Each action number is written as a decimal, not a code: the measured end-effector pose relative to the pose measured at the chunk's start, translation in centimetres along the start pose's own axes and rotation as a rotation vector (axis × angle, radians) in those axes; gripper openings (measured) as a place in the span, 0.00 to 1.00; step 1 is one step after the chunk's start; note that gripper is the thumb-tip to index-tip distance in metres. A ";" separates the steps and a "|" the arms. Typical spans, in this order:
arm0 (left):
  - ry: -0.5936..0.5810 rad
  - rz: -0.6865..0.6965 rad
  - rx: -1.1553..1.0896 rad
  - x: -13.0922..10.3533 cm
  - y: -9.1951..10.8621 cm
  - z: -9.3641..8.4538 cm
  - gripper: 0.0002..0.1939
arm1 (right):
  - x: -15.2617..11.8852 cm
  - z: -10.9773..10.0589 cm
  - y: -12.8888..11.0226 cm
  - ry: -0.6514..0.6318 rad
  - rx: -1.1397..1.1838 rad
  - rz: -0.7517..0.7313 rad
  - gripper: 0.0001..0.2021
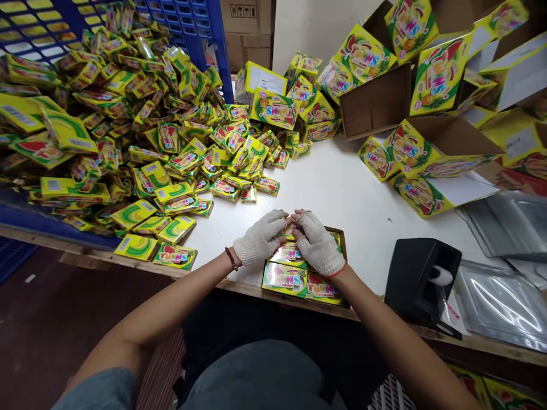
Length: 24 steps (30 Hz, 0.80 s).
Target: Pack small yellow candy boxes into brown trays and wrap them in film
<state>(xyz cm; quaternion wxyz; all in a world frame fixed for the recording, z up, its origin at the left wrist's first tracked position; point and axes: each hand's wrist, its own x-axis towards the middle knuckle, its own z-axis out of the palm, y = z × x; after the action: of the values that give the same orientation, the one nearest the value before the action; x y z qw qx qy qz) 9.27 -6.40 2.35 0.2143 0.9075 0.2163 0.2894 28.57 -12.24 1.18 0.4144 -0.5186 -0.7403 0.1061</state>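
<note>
An open carton (343,239) lies at the table's front edge, holding several small yellow-green packs (285,278) in rows. Over its far left part is my left hand (262,236), in a white glove with bare fingertips. My right hand (317,242), gloved the same way, rests over the packs at the carton's far side. The fingertips of both hands come close together at the far end of the carton. Whether the fingers grip a pack there is hidden.
A large heap of small packs (171,165) spills from a blue crate (213,40) on the left. Display boxes (401,148) are piled at the back right. A black tape dispenser (412,279) and clear plastic sheets (504,302) lie at the right.
</note>
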 end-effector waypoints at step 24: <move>0.344 -1.001 0.526 -7.2 -9.8 -16.5 0.12 | -3.2 1.5 -6.8 -0.434 -0.509 -0.057 0.30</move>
<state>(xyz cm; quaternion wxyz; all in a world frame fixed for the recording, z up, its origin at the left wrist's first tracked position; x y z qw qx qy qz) -8.84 2.22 6.41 0.0546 0.6576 0.7144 0.2329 23.24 -17.55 2.67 0.1071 -0.5498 -0.8282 0.0145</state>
